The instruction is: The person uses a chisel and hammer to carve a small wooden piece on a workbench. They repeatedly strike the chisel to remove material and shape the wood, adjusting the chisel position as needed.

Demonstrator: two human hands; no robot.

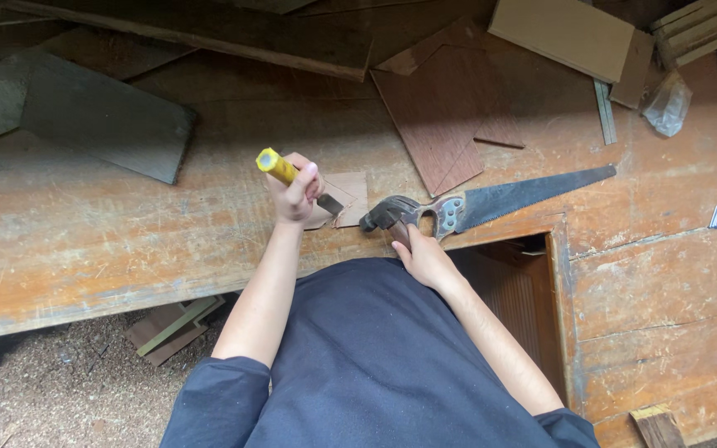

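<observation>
My left hand grips a chisel with a yellow handle; its blade slants down onto a small thin piece of wood lying on the workbench. My right hand holds a claw hammer by its handle, the dark head hovering just right of the wood piece, close to the chisel's blade. A hand saw lies on the bench behind the hammer, its handle next to the hammer head and its blade pointing right.
Plywood offcuts and boards lie at the back of the bench, with a grey panel at left. A plastic bag sits far right. A rectangular opening cuts into the bench at right. Sawdust covers the floor.
</observation>
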